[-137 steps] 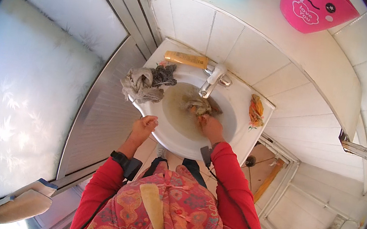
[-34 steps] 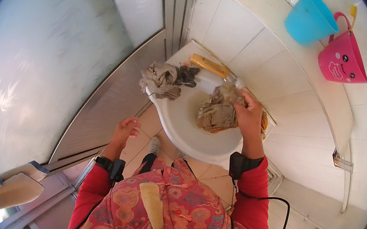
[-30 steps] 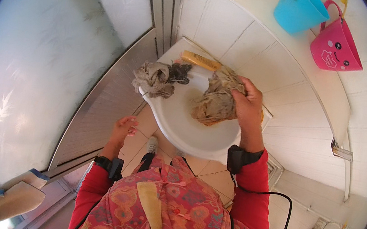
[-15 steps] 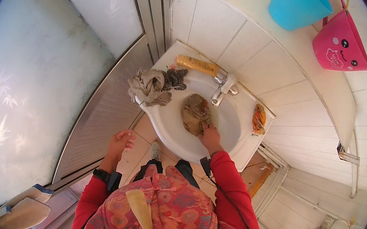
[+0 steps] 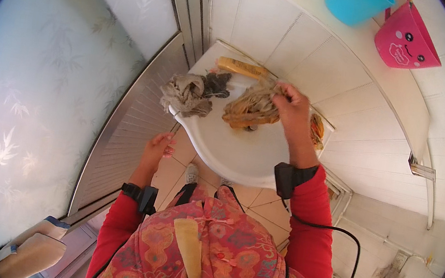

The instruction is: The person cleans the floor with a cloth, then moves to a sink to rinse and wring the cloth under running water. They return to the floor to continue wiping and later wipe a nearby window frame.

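Observation:
Pinched at one edge by my right hand (image 5: 294, 110), a wet, wrinkled brown-beige cloth (image 5: 251, 108) hangs over the white washbasin (image 5: 234, 154). It covers most of the tap. My left hand (image 5: 158, 149) hovers before the basin's left front edge, loosely curled with fingers a little apart, and nothing shows in it. A crumpled grey-beige cloth (image 5: 184, 94) drapes over the basin's left rim. Beside that lies a dark grey cloth (image 5: 217, 84).
A yellow-orange tube (image 5: 240, 68) lies on the basin's back ledge. An orange patterned cloth (image 5: 316, 132) rests on the right rim. Blue (image 5: 357, 4) and pink (image 5: 408, 40) buckets hang at upper right. A frosted glass panel (image 5: 50, 90) stands at left.
My right hand has lifted the brown-beige cloth from the basin's bowl, up and back toward the tap, and the cloth now hangs spread out. My left hand has shifted slightly.

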`<state>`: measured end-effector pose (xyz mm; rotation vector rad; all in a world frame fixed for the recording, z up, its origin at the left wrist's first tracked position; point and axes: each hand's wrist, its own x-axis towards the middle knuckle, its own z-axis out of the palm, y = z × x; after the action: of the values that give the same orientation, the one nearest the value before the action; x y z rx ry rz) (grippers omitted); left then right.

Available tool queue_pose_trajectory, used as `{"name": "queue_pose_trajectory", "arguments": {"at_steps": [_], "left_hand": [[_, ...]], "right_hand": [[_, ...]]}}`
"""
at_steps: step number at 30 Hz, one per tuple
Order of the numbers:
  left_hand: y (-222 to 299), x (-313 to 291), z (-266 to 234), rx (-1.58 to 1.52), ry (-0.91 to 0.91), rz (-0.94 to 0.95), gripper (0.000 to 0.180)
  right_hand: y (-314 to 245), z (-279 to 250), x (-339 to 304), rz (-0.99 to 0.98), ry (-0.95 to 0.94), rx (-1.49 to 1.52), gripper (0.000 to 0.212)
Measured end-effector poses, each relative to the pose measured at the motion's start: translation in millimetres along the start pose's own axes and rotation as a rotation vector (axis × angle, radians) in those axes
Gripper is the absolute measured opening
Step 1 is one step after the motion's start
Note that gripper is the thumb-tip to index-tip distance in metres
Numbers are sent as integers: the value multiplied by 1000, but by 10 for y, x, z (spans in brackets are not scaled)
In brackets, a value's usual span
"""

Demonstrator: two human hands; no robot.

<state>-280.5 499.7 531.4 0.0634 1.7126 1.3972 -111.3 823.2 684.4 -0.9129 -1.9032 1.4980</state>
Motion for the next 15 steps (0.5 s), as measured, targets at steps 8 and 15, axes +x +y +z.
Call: {"name": "queue_pose_trajectory", "arguments": {"at_steps": [8, 15], "left_hand": [[99, 21, 107, -7, -20, -14, 28], [93, -53, 205, 8, -13, -23, 28]], "right_hand": [[-466, -15, -11, -28, 1, 94, 29], [688, 593, -219, -154, -137, -160, 27]]}}
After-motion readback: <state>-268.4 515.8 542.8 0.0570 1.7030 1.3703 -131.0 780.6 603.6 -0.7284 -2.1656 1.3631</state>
